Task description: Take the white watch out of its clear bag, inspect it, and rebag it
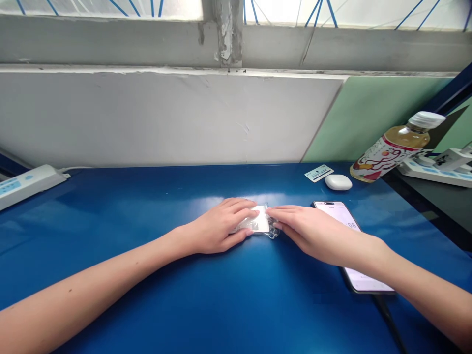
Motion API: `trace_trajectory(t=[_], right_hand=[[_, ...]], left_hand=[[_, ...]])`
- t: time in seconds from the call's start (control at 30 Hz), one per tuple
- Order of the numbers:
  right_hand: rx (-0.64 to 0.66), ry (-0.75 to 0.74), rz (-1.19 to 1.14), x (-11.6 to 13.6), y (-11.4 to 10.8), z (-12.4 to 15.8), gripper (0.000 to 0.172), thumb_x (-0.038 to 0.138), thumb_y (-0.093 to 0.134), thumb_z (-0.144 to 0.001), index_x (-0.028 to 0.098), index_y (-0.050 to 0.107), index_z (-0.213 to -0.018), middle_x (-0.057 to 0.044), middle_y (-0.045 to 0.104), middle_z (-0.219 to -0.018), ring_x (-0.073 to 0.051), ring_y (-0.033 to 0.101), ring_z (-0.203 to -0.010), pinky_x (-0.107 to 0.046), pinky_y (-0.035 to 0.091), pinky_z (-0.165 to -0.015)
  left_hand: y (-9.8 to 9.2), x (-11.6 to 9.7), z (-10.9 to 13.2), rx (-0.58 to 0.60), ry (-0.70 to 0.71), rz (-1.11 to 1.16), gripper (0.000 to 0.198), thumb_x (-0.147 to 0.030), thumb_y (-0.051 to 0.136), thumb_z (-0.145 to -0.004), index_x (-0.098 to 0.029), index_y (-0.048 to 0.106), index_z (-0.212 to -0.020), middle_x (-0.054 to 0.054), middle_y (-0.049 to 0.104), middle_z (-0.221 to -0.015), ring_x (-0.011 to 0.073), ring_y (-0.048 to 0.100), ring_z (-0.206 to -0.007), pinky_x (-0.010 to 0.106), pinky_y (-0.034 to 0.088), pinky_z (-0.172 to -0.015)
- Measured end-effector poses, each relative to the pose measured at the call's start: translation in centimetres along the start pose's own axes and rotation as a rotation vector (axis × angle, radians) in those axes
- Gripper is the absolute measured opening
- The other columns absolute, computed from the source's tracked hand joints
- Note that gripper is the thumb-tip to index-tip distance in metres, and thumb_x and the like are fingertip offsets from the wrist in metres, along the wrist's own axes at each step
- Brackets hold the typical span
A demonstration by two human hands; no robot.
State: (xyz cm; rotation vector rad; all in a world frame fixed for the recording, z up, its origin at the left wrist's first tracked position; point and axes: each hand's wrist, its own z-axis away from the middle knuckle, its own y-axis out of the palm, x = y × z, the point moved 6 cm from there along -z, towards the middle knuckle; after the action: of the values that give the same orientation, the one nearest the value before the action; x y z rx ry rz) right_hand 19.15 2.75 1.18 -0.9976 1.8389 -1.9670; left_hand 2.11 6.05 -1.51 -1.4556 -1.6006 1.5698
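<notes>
A small clear plastic bag with a white label [262, 222] lies on the blue table [147, 211] in the middle of the view. My left hand [221, 226] rests over its left side, fingers curled and pressing down on it. My right hand [306, 228] comes in from the right, fingers held together, their tips touching the bag's right edge. Part of the bag is hidden under my left fingers.
A phone [350, 246] with a lit screen lies under my right forearm, cable trailing toward me. A white earbud case [338, 182], a small label card [319, 172] and a tilted drink bottle [398, 147] sit at the back right. Power strips lie far left [25, 184] and far right [435, 172].
</notes>
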Motion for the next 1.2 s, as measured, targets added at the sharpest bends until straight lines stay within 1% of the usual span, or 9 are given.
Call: trace_trajectory(t=[0.1,0.2,0.4,0.5,0.6,0.77,0.87,1.07,1.2], right_hand=[[0.015,-0.028,0.122,0.5,0.7,0.6,0.045,0.004,0.043,-0.091,0.015,0.056,-0.134,-0.015,0.067,-0.131,-0.031,0.053,-0.133,-0.042,0.052,-0.099],[0.064,-0.05,0.236,1.1,1.7,1.1,0.057,0.0,0.04,-0.089,0.003,0.042,-0.146,-0.022,0.055,-0.145,-0.033,0.046,-0.139,-0.043,0.051,-0.104],[-0.051,-0.02,0.392,2.4,3.1,1.0,0.057,0.029,0.038,-0.102,-0.005,0.037,-0.148,-0.032,0.042,-0.15,-0.042,0.041,-0.14,-0.055,0.049,-0.104],[-0.063,0.003,0.445,2.6,3.3,0.9,0.058,0.032,0.035,-0.103,-0.005,0.037,-0.148,-0.032,0.039,-0.151,-0.041,0.039,-0.141,-0.055,0.047,-0.106],[-0.024,-0.003,0.421,2.7,2.9,0.9,0.065,0.039,0.04,-0.101,-0.004,0.036,-0.149,-0.029,0.035,-0.155,-0.039,0.033,-0.144,-0.052,0.044,-0.11],[0.041,-0.016,0.289,2.7,2.3,1.1,0.098,0.069,0.044,-0.09,-0.004,0.028,-0.153,-0.029,0.025,-0.158,-0.039,0.024,-0.148,-0.053,0.04,-0.113],[0.05,-0.005,0.23,3.0,2.3,1.1,0.11,0.078,0.045,-0.084,-0.006,0.027,-0.153,-0.031,0.023,-0.158,-0.041,0.022,-0.148,-0.056,0.038,-0.114],[0.075,0.033,0.13,2.8,2.8,0.8,0.115,0.081,0.047,-0.08,-0.006,0.026,-0.153,-0.033,0.025,-0.157,-0.044,0.025,-0.147,-0.06,0.038,-0.112],[0.041,-0.008,0.104,2.1,2.6,0.6,0.109,0.078,0.047,-0.083,-0.002,0.027,-0.153,-0.031,0.032,-0.156,-0.042,0.032,-0.145,-0.057,0.041,-0.111]], left_hand=[[0.0,-0.1,0.0,0.0,0.019,-0.018,0.038,-0.033,0.047,-0.102,-0.015,0.052,-0.135,0.018,0.053,-0.144,0.0313,0.048,-0.134,0.048,0.042,-0.11],[0.0,-0.2,-0.1,0.012,0.028,-0.035,0.037,-0.031,0.046,-0.101,-0.015,0.052,-0.135,0.019,0.053,-0.143,0.0317,0.049,-0.134,0.049,0.042,-0.109],[0.0,-0.4,-0.3,0.045,0.024,-0.054,0.036,-0.028,0.043,-0.101,-0.016,0.052,-0.133,0.019,0.053,-0.143,0.0319,0.049,-0.133,0.05,0.042,-0.108],[0.0,-0.5,-0.4,0.05,0.034,-0.067,0.036,-0.029,0.043,-0.101,-0.015,0.051,-0.133,0.019,0.053,-0.143,0.0318,0.049,-0.132,0.049,0.041,-0.109],[0.0,-0.6,-0.4,0.054,0.045,-0.083,0.036,-0.03,0.042,-0.101,-0.012,0.051,-0.132,0.02,0.053,-0.142,0.0325,0.049,-0.131,0.049,0.041,-0.109],[-0.1,-0.6,-0.4,0.065,0.03,-0.083,0.035,-0.027,0.041,-0.101,-0.013,0.052,-0.131,0.019,0.053,-0.142,0.0319,0.048,-0.132,0.049,0.04,-0.109],[-0.1,-0.6,-0.5,0.068,0.018,-0.066,0.033,-0.026,0.042,-0.101,-0.014,0.053,-0.129,0.02,0.053,-0.142,0.032,0.048,-0.133,0.05,0.04,-0.11],[-0.1,-0.6,-0.4,0.054,-0.018,-0.046,0.039,-0.035,0.048,-0.1,-0.013,0.052,-0.132,0.02,0.052,-0.144,0.0338,0.047,-0.134,0.05,0.04,-0.11],[-0.1,-0.1,-0.1,0.007,-0.084,-0.04,0.053,-0.044,0.056,-0.095,-0.015,0.047,-0.139,0.019,0.051,-0.145,0.0344,0.045,-0.136,0.051,0.04,-0.111]])
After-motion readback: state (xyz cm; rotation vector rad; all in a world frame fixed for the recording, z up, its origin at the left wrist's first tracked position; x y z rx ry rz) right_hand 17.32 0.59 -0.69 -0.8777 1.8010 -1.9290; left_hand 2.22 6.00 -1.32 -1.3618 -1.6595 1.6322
